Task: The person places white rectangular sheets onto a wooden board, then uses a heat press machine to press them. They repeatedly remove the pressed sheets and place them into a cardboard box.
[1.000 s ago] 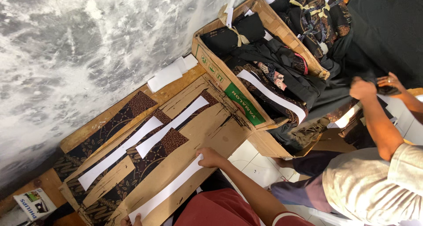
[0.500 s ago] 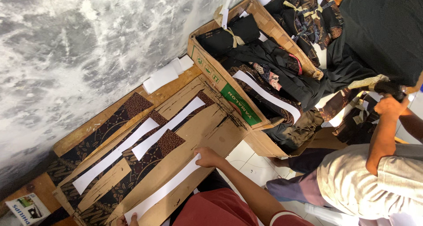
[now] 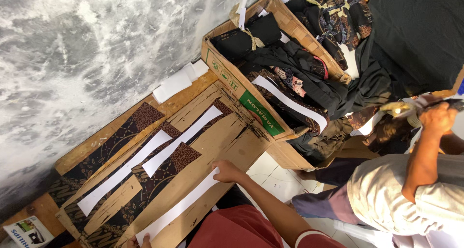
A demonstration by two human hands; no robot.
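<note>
My right hand rests on the upper end of a long white paper strip, fingers pinching it against a brown cardboard piece. Only the fingertips of my left hand show at the bottom edge, touching the strip's lower end. My red-sleeved arm reaches in from the bottom. Two more white strips lie on dark patterned fabric laid over cardboard beside the wall.
An open cardboard box holds dark folded clothes and another white strip. A co-worker in a beige shirt sits at the right with a raised hand gripping something. A grey mottled wall fills the upper left. White folded papers lie by the wall.
The co-worker's hand has moved right and up. My right hand stays on the strip's end and the view has shifted slightly.
</note>
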